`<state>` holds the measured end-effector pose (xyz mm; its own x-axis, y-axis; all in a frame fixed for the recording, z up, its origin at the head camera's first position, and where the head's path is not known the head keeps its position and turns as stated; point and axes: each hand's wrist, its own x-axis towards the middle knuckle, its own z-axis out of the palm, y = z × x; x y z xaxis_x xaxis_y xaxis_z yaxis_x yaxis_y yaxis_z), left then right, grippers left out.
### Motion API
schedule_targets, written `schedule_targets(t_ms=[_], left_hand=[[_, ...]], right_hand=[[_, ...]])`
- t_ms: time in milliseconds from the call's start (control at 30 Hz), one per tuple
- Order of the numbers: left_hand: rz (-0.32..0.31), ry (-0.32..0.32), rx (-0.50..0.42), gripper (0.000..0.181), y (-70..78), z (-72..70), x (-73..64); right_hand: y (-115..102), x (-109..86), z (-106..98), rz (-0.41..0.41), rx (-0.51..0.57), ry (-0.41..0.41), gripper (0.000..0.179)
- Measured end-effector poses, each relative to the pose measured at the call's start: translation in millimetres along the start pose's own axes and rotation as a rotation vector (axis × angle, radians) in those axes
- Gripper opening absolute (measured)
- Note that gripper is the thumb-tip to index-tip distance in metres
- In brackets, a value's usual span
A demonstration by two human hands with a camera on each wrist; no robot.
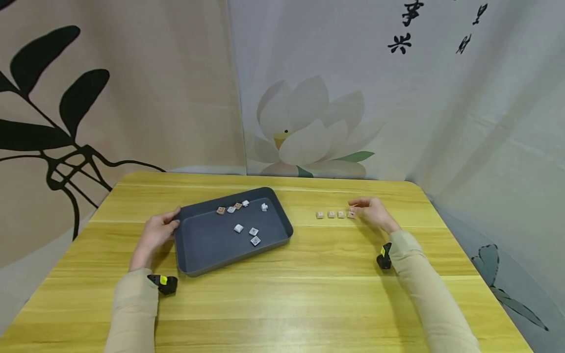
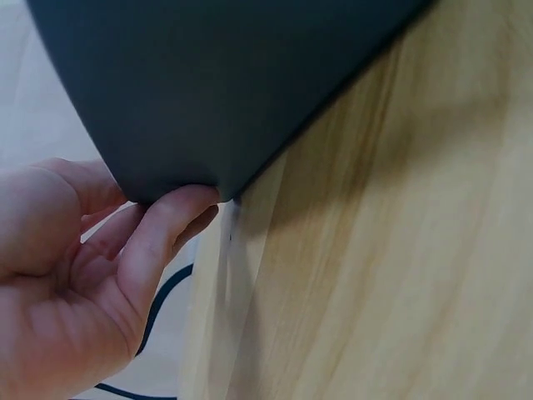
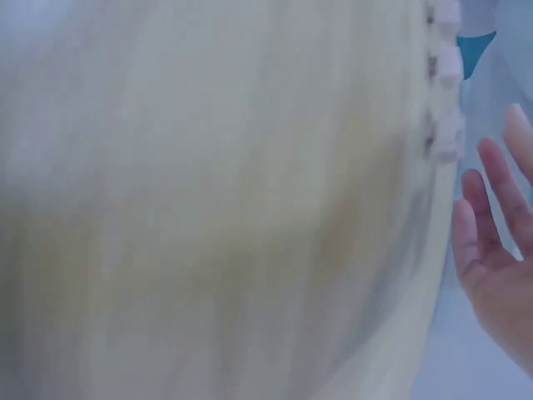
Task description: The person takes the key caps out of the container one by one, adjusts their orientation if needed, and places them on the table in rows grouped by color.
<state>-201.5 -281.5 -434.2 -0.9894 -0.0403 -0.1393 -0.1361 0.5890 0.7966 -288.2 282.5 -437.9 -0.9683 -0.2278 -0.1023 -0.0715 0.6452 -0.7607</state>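
A dark grey rectangular tray (image 1: 207,245) lies at an angle left of centre on the table. My left hand (image 1: 159,230) grips its left corner, and the left wrist view shows thumb and fingers (image 2: 171,225) pinching the wall there. Inside the tray are several small white square blocks (image 1: 238,228) with dark marks, and two brownish ones (image 1: 220,210). To the right, a short row of similar pale blocks (image 1: 331,214) stands on the table. My right hand (image 1: 372,212) is at the row's right-end block (image 1: 350,214); in the right wrist view its fingers (image 3: 500,179) are extended beside the row, holding nothing.
The light wooden table (image 1: 273,304) ends at a back edge against a hanging cloth (image 1: 309,49) printed with a lotus, leaves and characters. Black wrist cameras (image 1: 384,256) are strapped at both sleeves.
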Motion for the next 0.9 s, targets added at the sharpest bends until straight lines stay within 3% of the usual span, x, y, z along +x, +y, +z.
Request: schedule_targets(t_ms=[267,567,733,900], left_hand=[[0.033,0.03,0.046,0.049,-0.8,-0.5,-1.1],[0.035,-0.012,-0.018,0.051,-0.7,1.2,0.9],[0.048,-0.001,-0.007,0.05,-0.8,2.3,1.5],[0.037,0.032,0.063,0.05,0.5,3.6,2.1]], right_hand=[[-36.9,12.2,16.7,-0.076,0.076,0.062,0.042],[-86.3,27.8,64.1,-0.198,0.204,0.02,0.035],[-119.2,34.5,93.5,-0.215,0.262,-0.03,0.032],[-147.5,43.6,124.6,-0.254,0.282,-0.067,0.031]])
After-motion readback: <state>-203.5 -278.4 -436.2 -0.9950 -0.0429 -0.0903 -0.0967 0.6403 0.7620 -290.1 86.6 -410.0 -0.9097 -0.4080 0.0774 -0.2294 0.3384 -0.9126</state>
